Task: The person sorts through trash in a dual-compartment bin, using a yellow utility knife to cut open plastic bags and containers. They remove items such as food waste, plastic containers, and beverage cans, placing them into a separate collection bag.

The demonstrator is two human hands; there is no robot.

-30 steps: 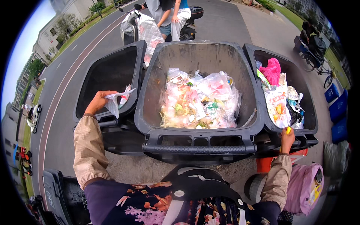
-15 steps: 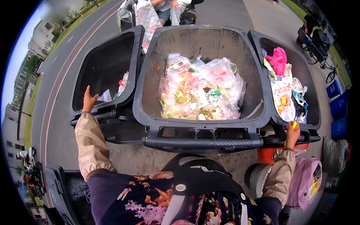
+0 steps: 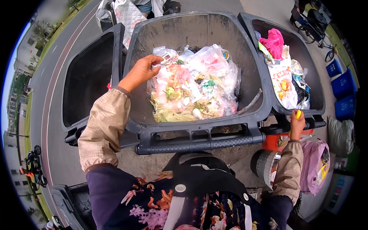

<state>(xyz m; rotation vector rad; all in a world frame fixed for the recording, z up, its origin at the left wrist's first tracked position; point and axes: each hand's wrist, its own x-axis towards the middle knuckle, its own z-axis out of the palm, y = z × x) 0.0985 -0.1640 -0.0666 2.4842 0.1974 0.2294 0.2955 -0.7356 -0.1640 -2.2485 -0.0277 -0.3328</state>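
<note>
My left hand [image 3: 141, 72] hovers over the left side of the middle dark grey bin [image 3: 201, 129], fingers apart and nothing in them. Its fingertips are close to a piece of clear plastic packaging [image 3: 167, 57]; whether they touch it I cannot tell. Bagged rubbish [image 3: 214, 63] and food scraps [image 3: 174, 94] fill that bin's bottom. At the front edge of the right bin [image 3: 316, 112], my right hand [image 3: 296, 125] is closed around a yellow handle [image 3: 298, 114]; the rest of that tool is hidden. A pink bag [image 3: 273, 43] and a printed white bag [image 3: 281, 84] lie inside the right bin.
The left bin [image 3: 92, 69] stands beside the middle one, a bit of red at its inner edge. Near my right arm are a metal bucket [image 3: 264, 166], a red container [image 3: 271, 142] and a pink bag [image 3: 313, 165]. Blue bins [image 3: 343, 85] and a bicycle [image 3: 312, 34] are farther right.
My left hand has swung right, from the left bin to over the middle bin. My right hand stays by the right bin with the yellow handle. The view has shifted slightly.
</note>
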